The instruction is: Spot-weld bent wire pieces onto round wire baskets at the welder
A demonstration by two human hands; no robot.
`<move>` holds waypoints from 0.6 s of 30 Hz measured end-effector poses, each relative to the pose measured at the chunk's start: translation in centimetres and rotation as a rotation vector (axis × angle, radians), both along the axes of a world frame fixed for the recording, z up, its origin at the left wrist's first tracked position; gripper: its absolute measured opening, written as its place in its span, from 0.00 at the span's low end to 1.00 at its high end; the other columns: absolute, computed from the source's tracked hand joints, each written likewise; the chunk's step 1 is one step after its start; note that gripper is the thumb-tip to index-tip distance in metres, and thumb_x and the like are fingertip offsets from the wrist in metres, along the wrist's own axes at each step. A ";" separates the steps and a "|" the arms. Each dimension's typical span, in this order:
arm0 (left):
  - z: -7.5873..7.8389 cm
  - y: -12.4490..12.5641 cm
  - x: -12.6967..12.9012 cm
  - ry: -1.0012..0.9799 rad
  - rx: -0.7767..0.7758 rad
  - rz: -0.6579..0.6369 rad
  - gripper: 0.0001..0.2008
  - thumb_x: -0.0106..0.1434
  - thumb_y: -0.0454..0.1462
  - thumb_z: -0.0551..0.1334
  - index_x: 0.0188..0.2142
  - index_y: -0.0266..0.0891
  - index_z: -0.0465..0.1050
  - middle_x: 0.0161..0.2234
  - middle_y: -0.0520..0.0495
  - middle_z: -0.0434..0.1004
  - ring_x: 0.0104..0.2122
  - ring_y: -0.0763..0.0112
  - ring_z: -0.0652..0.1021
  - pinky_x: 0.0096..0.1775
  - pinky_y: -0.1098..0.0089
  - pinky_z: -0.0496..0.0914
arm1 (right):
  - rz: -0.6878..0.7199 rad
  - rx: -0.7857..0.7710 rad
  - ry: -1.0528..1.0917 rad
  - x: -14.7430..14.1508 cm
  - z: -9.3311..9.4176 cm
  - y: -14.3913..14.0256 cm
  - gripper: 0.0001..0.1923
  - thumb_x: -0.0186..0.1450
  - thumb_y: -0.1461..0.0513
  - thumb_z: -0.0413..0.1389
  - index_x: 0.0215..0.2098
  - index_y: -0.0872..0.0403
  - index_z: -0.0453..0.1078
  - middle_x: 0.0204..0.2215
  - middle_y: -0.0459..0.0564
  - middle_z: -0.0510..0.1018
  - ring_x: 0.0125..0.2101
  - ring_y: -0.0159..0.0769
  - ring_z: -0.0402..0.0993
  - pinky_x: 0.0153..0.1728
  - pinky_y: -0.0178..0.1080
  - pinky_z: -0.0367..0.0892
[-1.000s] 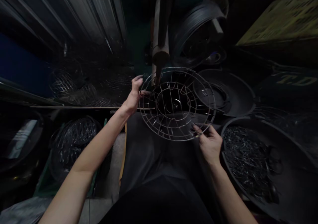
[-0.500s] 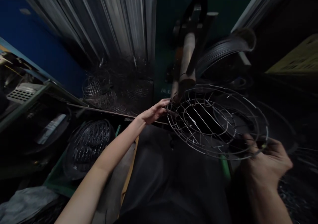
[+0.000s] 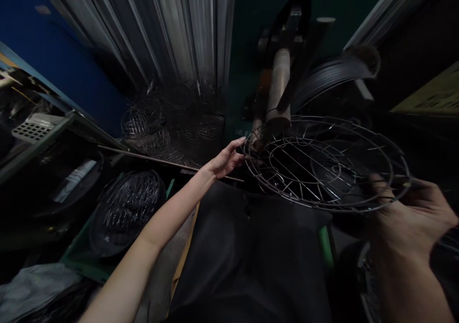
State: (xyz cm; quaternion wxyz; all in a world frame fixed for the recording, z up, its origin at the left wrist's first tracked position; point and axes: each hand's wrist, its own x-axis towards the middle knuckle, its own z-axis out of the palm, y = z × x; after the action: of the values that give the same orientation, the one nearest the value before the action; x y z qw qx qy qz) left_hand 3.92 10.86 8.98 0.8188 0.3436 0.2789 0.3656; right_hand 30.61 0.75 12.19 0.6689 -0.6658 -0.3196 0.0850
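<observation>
A round wire basket [image 3: 315,204], made of rings, spokes and parallel bars, is held between my two hands. At its left rim my left hand [image 3: 228,160] has thumb and fingers closed on the wire. My right hand [image 3: 412,213] grips the opposite rim, thumb on the inside and fingers curled outside. The basket's left edge lies at the lower metal rod [image 3: 256,139] of a machine, under a thick metal cylinder [image 3: 278,81]. Whether the wire touches the rod I cannot tell.
Wire pieces in a dark tub [image 3: 125,208] sit in a green crate [image 3: 81,253] at left. Loose round wire parts [image 3: 154,132] lie behind a ledge. A wire coil [image 3: 333,77] stands beyond the machine. A grey cloth [image 3: 39,285] lies lower left.
The basket and my right hand have moved to the right, and the basket now looks flatter. My left hand remains at the left rim. The view has shifted slightly.
</observation>
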 end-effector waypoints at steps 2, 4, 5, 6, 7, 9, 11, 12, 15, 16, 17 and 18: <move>0.2 -0.4 0.1 -0.012 0.072 0.001 0.21 0.57 0.50 0.60 0.45 0.40 0.68 0.37 0.46 0.80 0.36 0.60 0.80 0.43 0.64 0.67 | -0.001 0.005 0.022 0.0 0.1 -0.1 0.16 0.41 0.59 0.66 0.24 0.54 0.66 0.25 0.46 0.71 0.26 0.32 0.65 0.33 0.41 0.61; 0.6 -0.8 0.2 -0.024 0.132 0.012 0.19 0.59 0.49 0.60 0.45 0.40 0.69 0.39 0.48 0.79 0.37 0.61 0.80 0.45 0.63 0.67 | -0.013 0.010 0.015 0.1 0.2 -0.3 0.15 0.41 0.61 0.65 0.23 0.53 0.66 0.25 0.46 0.70 0.26 0.31 0.64 0.32 0.40 0.60; 0.9 -0.9 0.3 -0.027 0.149 0.016 0.19 0.59 0.49 0.59 0.45 0.40 0.69 0.40 0.49 0.79 0.37 0.61 0.80 0.46 0.62 0.67 | -0.015 0.015 0.007 0.2 0.3 -0.4 0.14 0.41 0.61 0.65 0.23 0.53 0.65 0.25 0.45 0.70 0.25 0.31 0.64 0.32 0.40 0.59; 1.0 -1.1 0.4 -0.026 0.159 0.020 0.19 0.60 0.49 0.58 0.45 0.40 0.69 0.40 0.49 0.79 0.38 0.61 0.80 0.46 0.62 0.67 | -0.013 0.021 0.000 0.3 0.3 -0.4 0.14 0.41 0.62 0.65 0.23 0.53 0.65 0.24 0.44 0.69 0.25 0.30 0.63 0.32 0.40 0.59; 1.1 -1.2 0.4 -0.023 0.166 0.027 0.19 0.61 0.49 0.58 0.45 0.41 0.69 0.41 0.49 0.78 0.39 0.60 0.80 0.47 0.61 0.67 | -0.004 0.023 -0.009 0.4 0.4 -0.5 0.14 0.41 0.62 0.64 0.23 0.52 0.64 0.25 0.44 0.68 0.26 0.30 0.63 0.33 0.40 0.59; 1.2 -1.2 0.4 -0.013 0.165 0.055 0.18 0.61 0.49 0.57 0.45 0.41 0.70 0.42 0.50 0.78 0.41 0.59 0.79 0.48 0.60 0.68 | 0.013 0.019 -0.026 0.4 0.4 -0.6 0.13 0.42 0.63 0.64 0.23 0.52 0.64 0.25 0.43 0.67 0.26 0.29 0.63 0.35 0.40 0.59; 1.1 -1.1 0.5 -0.002 0.152 0.092 0.17 0.62 0.48 0.56 0.44 0.41 0.70 0.43 0.51 0.77 0.44 0.58 0.78 0.49 0.59 0.67 | 0.015 0.000 -0.048 0.4 0.3 -0.5 0.14 0.42 0.62 0.63 0.23 0.53 0.63 0.26 0.43 0.67 0.27 0.29 0.63 0.37 0.40 0.59; 1.0 -1.1 0.5 0.004 0.149 0.107 0.16 0.63 0.47 0.56 0.44 0.41 0.70 0.43 0.51 0.76 0.45 0.58 0.77 0.50 0.59 0.67 | 0.011 -0.015 -0.055 0.4 0.2 -0.4 0.14 0.42 0.62 0.63 0.23 0.53 0.63 0.25 0.43 0.67 0.27 0.29 0.63 0.36 0.39 0.59; 0.8 -1.0 0.6 0.035 0.179 0.145 0.14 0.63 0.44 0.56 0.45 0.41 0.69 0.45 0.51 0.74 0.48 0.60 0.75 0.53 0.58 0.64 | 0.001 -0.053 -0.023 0.5 -1.0 0.0 0.16 0.39 0.59 0.64 0.22 0.53 0.62 0.23 0.43 0.67 0.25 0.28 0.61 0.33 0.38 0.57; 0.8 -1.0 0.6 0.049 0.198 0.152 0.14 0.62 0.43 0.57 0.45 0.40 0.69 0.45 0.50 0.74 0.48 0.60 0.75 0.53 0.58 0.64 | -0.004 -0.053 -0.005 0.7 -1.5 0.2 0.17 0.38 0.58 0.64 0.22 0.54 0.62 0.23 0.42 0.67 0.25 0.28 0.61 0.32 0.38 0.57; 0.9 -1.1 0.6 0.064 0.217 0.155 0.14 0.61 0.43 0.58 0.45 0.40 0.69 0.46 0.50 0.73 0.49 0.60 0.74 0.54 0.59 0.63 | -0.013 -0.048 0.010 0.9 -2.1 0.3 0.18 0.37 0.58 0.64 0.21 0.54 0.62 0.22 0.42 0.67 0.24 0.28 0.61 0.31 0.37 0.57; 0.9 -1.1 0.6 0.078 0.235 0.153 0.16 0.60 0.43 0.59 0.46 0.40 0.68 0.47 0.49 0.73 0.50 0.59 0.74 0.54 0.59 0.63 | -0.019 -0.039 0.023 1.1 -2.7 0.4 0.19 0.36 0.57 0.64 0.21 0.54 0.61 0.21 0.42 0.67 0.24 0.28 0.61 0.31 0.37 0.57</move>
State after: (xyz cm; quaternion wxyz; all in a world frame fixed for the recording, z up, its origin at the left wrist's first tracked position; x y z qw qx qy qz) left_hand 4.55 9.76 9.87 0.7311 0.4288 0.2910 0.4437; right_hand 31.75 1.16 9.49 0.6599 -0.6809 -0.3038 0.0924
